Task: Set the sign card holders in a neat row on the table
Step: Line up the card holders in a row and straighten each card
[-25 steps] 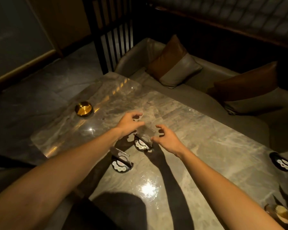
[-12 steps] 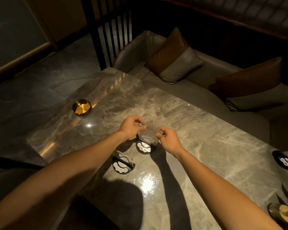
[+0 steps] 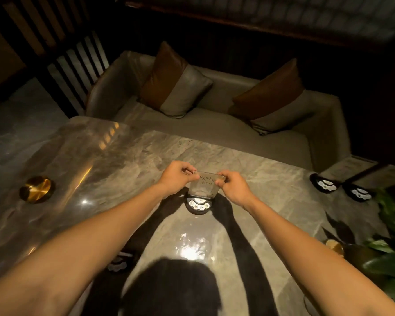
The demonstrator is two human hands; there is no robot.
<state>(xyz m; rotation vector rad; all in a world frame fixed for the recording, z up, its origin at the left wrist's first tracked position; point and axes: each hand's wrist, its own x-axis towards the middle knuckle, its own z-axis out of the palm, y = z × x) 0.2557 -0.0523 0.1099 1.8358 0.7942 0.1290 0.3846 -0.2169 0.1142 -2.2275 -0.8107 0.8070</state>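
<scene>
Since half a second ago, view swung right; two holders (image 3: 341,187) now show far right, one holder (image 3: 119,263) slid under my left arm. Left hand (image 3: 177,179) and right hand (image 3: 232,187) each pinch a top corner of the clear card (image 3: 204,184), its base (image 3: 199,205) resting mid-table (image 3: 271,201). Judgement: square base to table edge, lower evenly, release both corners together.

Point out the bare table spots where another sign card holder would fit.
Bare marble lies between the held sign card holder and the gold dish, and between it and the two holders at the right edge. The near right corner is crowded by a plant. Left hand and right hand pinch the clear card.
</scene>
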